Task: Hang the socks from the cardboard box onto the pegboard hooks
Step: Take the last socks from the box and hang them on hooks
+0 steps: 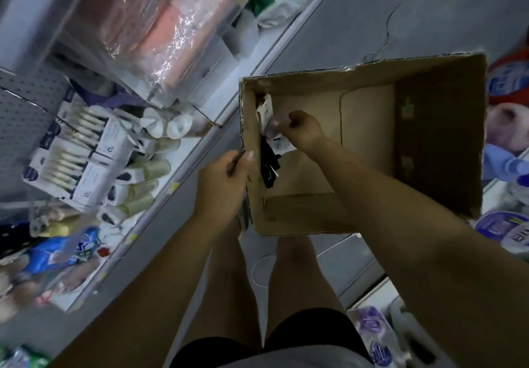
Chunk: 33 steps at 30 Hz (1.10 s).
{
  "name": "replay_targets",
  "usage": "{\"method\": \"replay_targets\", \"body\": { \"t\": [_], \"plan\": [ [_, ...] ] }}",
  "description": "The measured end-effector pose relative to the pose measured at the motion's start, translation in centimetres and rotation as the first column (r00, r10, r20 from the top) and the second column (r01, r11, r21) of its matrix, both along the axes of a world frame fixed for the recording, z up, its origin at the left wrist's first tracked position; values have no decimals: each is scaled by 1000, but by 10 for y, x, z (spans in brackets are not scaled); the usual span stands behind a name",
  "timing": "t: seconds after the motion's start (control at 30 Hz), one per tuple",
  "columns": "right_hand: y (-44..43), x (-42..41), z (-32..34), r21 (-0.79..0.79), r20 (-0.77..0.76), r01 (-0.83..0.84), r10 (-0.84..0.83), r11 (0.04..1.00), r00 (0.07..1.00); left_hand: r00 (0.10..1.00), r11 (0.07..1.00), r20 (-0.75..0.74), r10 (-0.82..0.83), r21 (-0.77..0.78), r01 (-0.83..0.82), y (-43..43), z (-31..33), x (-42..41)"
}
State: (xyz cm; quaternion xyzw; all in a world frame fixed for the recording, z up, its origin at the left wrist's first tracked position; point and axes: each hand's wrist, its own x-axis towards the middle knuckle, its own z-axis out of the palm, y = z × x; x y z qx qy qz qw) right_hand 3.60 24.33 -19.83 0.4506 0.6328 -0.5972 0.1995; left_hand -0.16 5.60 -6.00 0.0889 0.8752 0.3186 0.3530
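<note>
**A:** Where are the socks?

**B:** Some lie inside the cardboard box [438,144], bunched against its left wall: dark socks [269,167] with white card labels [283,142] on top. The rest of the box bottom is bare cardboard.

**A:** And the hands?

**B:** The left hand [223,178] grips the box by the rim of that left wall, with the thumb hooked over the edge and the fingers outside. The right hand [302,132] is down inside the box, fingers curled around one of the labelled packs near the top of the bunch. I can't tell how many packs it holds.

**A:** Is the box resting on anything?

**B:** It hangs above the grey floor [429,9], in front of the person's bare legs [297,276]. I can't see any support but the left hand.

**A:** The pegboard?

**B:** The pegboard [23,127] is on the far left, well apart from the box. Rows of packaged socks [71,155] hang from it, and a thin wire hook [34,103] sticks out above them. Above that, a shelf holds plastic-wrapped bundles [148,24].
</note>
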Motion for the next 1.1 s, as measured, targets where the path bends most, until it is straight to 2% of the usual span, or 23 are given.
{"method": "replay_targets", "body": {
  "t": [0.13,0.23,0.3,0.4,0.5,0.57,0.63,0.7,0.8,0.97,1.1],
  "plan": [
    [8,8,-17,126,54,-91,85,988,995,1000,1000,-7,21,15,-21,0,1,1],
    [17,21,-4,85,-9,32,-32,996,999,999,998,3,40,42,-40,-2,-1,2],
    [18,33,3,65,-33,50,-48,997,998,999,998,0,45,45,-45,-3,-1,1],
    [5,49,1,27,31,51,-52,998,998,999,998,-8,51,31,-51,-2,-2,1],
    [-12,57,-5,-100,77,72,-64,992,995,998,998,0,63,28,-63,-2,-2,0],
    [-23,58,-11,-248,110,114,-88,962,990,998,997,7,68,30,-68,-3,-3,0],
    [-31,55,-13,-331,177,147,-91,932,980,998,997,8,67,34,-67,-4,-4,1],
    [-37,49,-17,-359,235,167,-85,918,968,998,997,12,67,45,-67,-4,-5,1],
    [-47,39,-20,-416,272,283,-179,864,946,997,996,23,71,53,-72,-3,-6,1],
    [-63,32,-25,-469,299,339,-215,815,930,996,995,48,77,59,-80,-3,-5,0],
    [-62,31,-22,-509,337,341,-182,791,924,995,994,65,75,79,-80,-3,-4,0]
  ]
}}
